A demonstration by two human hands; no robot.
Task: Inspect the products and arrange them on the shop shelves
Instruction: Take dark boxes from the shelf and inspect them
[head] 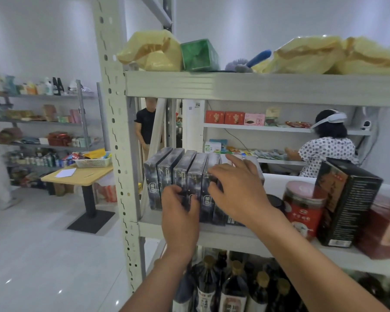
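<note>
While a person works at shop stock, a tall rack (pixel 113 131) of pale painted metal with punched uprights fills the view. Its middle shelf (pixel 212 237), smooth and flat, carries a row of boxes (pixel 164 176) at its left end. They are slim, dark and glossy, standing upright on edge like books and touching side by side. They look light and stiff, probably slippery in their shiny wrap, and likely to topple together. Holding them by the narrow front and top edges seems safest. To their right stand a tall black carton (pixel 345 203) and a round red jar (pixel 302 208). The left hand (pixel 180 217) grips a box's front edge with curled fingers. The right hand (pixel 236 192) lies over the tops, fingers bent around them.
</note>
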